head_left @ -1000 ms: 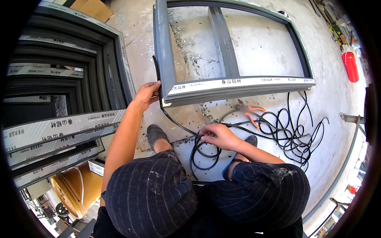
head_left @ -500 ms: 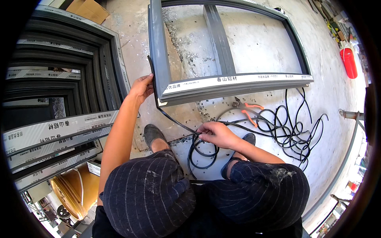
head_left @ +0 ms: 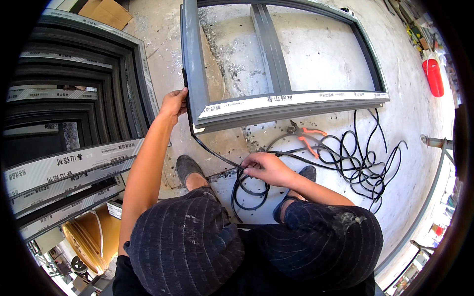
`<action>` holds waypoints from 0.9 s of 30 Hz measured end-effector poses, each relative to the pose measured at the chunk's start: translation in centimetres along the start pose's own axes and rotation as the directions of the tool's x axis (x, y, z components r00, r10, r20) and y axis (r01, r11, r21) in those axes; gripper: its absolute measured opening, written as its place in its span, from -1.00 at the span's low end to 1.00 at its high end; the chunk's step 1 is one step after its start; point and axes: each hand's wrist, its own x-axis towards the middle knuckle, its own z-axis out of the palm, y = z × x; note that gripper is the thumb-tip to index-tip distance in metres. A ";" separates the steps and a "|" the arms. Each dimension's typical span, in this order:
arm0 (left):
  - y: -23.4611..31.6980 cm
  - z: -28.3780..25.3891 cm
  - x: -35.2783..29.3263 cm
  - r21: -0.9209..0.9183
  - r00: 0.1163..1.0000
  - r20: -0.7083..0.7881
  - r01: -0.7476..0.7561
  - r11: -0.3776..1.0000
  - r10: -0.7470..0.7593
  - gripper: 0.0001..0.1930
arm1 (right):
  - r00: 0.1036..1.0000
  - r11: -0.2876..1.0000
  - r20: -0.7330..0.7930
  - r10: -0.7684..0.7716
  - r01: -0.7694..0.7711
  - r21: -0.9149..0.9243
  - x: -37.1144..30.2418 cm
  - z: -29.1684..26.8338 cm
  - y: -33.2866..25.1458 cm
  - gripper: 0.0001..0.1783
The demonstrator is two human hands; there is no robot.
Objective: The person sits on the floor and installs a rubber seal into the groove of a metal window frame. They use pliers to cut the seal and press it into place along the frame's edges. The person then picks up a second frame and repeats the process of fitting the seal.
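Observation:
A grey metal window frame (head_left: 237, 114) with a crossbar and white protective film is in front of me. A thin black rubber strip (head_left: 210, 149) runs along the frame's left outer side and bends round below its near left corner. My left hand (head_left: 174, 103) is closed at that left side, fingertips pinching the strip against the frame. Below the frame, my right hand (head_left: 269, 167) pinches the strip between thumb and fingers, above the floor. The rest of the strip lies in loose loops (head_left: 365, 167) to the right, with a smaller coil between my feet.
Pliers with orange handles (head_left: 309, 144) lie on the floor beside the loops. At the left stand several stacked dark frames (head_left: 74, 155). A cardboard piece (head_left: 109, 14), a yellow bucket-like container (head_left: 86, 241) and a red extinguisher-like cylinder (head_left: 433, 78) are farther out. Debris litters the floor.
The view has shifted slightly, so the frame and both hands sit a little farther left in it. Both hands keep their hold on the strip.

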 end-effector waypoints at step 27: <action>2.5 2.1 0.7 0.051 0.995 -0.092 0.034 0.998 -0.029 -0.58 | 0.999 1.000 -0.042 0.016 -0.015 0.022 -0.7 -0.7 0.5 -0.73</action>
